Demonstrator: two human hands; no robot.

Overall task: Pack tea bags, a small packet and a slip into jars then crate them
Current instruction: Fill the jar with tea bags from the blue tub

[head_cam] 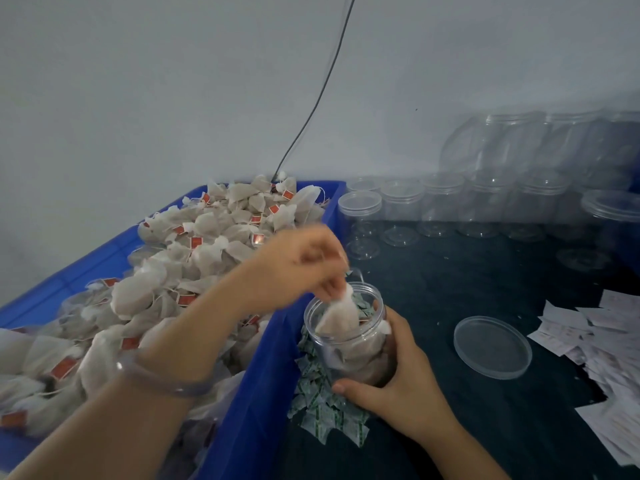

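Observation:
A clear plastic jar (349,344) stands open beside the blue crate (263,368), partly filled with tea bags. My right hand (401,372) grips the jar around its side. My left hand (294,268), blurred with motion, pinches a tea bag (341,311) at the jar's mouth. The crate holds a heap of tea bags (180,268) with red tags. Small green-printed packets (322,407) lie piled between crate and jar. The jar's lid (491,346) lies flat to the right. White paper slips (602,344) are scattered at the right edge.
Several empty clear jars (443,206) stand in rows at the back right, some stacked against the wall. A dark cable (311,112) hangs down the wall into the crate. The table has a dark cover (485,282).

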